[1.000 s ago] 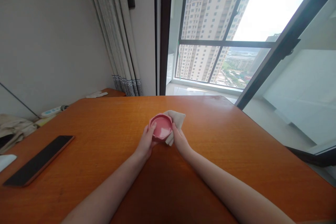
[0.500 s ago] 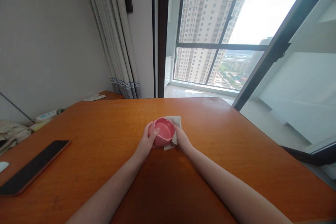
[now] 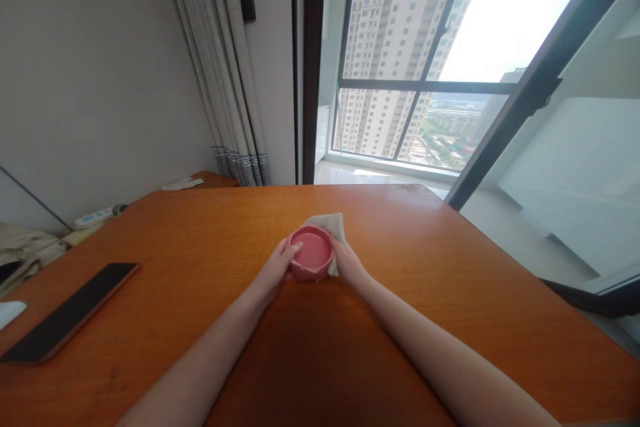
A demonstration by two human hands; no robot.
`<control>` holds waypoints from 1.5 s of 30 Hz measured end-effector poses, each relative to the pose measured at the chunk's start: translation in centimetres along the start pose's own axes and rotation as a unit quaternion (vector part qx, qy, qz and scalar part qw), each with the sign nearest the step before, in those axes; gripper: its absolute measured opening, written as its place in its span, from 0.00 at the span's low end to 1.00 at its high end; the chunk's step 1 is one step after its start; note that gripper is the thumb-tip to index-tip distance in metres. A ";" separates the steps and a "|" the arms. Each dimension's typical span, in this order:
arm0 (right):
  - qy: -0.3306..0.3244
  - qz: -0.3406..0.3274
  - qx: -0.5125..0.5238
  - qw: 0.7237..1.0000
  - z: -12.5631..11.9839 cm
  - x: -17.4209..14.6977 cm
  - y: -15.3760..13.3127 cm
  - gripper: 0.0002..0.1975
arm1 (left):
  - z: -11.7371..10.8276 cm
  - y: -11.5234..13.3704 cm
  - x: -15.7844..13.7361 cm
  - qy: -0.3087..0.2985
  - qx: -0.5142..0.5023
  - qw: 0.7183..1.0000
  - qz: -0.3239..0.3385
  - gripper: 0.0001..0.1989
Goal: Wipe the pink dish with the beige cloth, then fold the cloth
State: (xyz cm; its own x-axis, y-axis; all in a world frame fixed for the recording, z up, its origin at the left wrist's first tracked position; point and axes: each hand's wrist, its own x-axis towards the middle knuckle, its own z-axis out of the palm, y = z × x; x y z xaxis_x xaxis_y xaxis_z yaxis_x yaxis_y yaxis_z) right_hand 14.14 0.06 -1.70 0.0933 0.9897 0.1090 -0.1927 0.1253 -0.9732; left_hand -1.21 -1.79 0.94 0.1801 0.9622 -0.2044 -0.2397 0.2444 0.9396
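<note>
A round pink bowl (image 3: 313, 252), shallow and thick-rimmed like an ashtray, is held between my two hands over the middle of the table. My left hand (image 3: 280, 263) grips its left side, thumb over the rim and fingers underneath. On the right side, my right hand (image 3: 347, 260) presses a pale cloth (image 3: 330, 221) against the bowl's outer wall. The cloth sticks up behind the rim, and a corner hangs below my right fingers. Most of the right fingers are hidden behind the bowl and cloth.
The brown wooden table (image 3: 220, 227) fills the foreground. A dark, flat phone-like slab (image 3: 70, 313) lies at the left, with a white object (image 3: 11, 312) beside it. A power strip (image 3: 95, 217) sits past the left edge. Beyond stand a curtain (image 3: 220, 67) and a window (image 3: 420, 87).
The bowl has turned slightly in my hands, and its opening faces me a little differently. The cloth has shifted, with more showing behind the rim and less below.
</note>
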 end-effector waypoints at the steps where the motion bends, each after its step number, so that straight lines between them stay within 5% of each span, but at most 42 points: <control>1: 0.006 0.015 0.018 1.000 0.5 -0.4 0.4 0.25 | 0.0 0.0 0.0 0.013 -0.007 1.000 0.015 0.23; 6: 0.022 0.009 0.069 0.997 2.5 -2.2 0.8 0.29 | 0.3 0.2 -0.2 0.068 -0.049 0.991 0.103 0.27; 12: 0.002 -0.005 0.041 0.999 1.0 -0.9 -0.3 0.24 | -0.1 -0.1 0.2 0.058 0.008 0.998 0.033 0.27; 19: 0.016 -0.026 0.007 1.000 2.8 -2.8 0.3 0.28 | -0.6 -1.4 1.4 0.148 -0.039 0.976 0.155 0.18; 25: -0.001 -0.044 -0.012 0.999 0.3 -0.7 -0.9 0.23 | 0.0 -1.2 0.7 0.052 -0.009 0.998 0.020 0.23; 28: -0.048 -0.012 -0.028 0.998 -0.2 -0.1 -0.6 0.24 | -0.3 -1.4 1.0 0.073 0.015 0.996 0.057 0.22; 31: -0.030 0.000 0.008 1.000 1.2 -1.3 -0.1 0.28 | -0.4 -1.4 1.3 0.105 -0.018 0.989 0.103 0.17; 35: 0.002 -0.028 0.017 0.999 2.8 -3.0 -0.1 0.29 | -0.3 -0.9 0.8 0.095 -0.082 0.987 0.102 0.21; 40: 0.005 -0.077 -0.017 0.997 0.9 -1.5 -0.2 0.24 | -0.4 -0.8 0.6 0.059 -0.045 0.996 0.055 0.21; 45: -0.023 -0.024 0.003 0.999 1.4 -1.8 0.1 0.25 | -0.8 -1.5 1.6 0.085 -0.032 0.994 0.064 0.17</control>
State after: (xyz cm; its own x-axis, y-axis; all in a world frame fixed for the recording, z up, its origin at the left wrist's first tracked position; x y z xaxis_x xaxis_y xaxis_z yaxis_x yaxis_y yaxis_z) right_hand 12.63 -1.59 -1.67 0.0581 0.9847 0.1640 -0.1950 0.1723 -0.9655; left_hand -1.37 -0.49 -1.02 -0.0189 0.9908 -0.1338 -0.3106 0.1214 0.9428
